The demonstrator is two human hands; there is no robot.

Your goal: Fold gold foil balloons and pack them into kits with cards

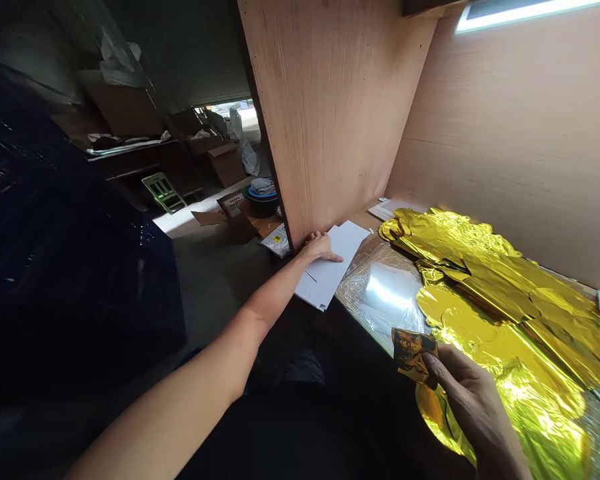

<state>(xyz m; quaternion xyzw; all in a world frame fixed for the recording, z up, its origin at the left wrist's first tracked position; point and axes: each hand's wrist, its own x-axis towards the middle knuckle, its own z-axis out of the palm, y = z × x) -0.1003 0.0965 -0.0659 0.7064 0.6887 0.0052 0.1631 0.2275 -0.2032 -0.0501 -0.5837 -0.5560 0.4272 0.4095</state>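
Note:
My left hand (322, 247) reaches out to a stack of white paper sheets (338, 267) beside the wooden panel. Its fingers are bent at the sheets' left side, and the thumb lies across the top; part of the grip is hidden. In my right hand (473, 393), a small dark card (411, 357) with a gold printed pattern is pinched between thumb and fingers. Beyond and beneath that hand spread shiny gold foil balloons (500, 320), flat and overlapping. Clear plastic sleeves (393, 293) lie between the paper and the foil.
A wooden side panel (330, 107) rises right behind my left hand. A back wall (510, 140) and a lit lamp (525, 15) bound the table. Down on the left floor are cardboard boxes (227, 163), a green folding stool (163, 191) and a basin (261, 193).

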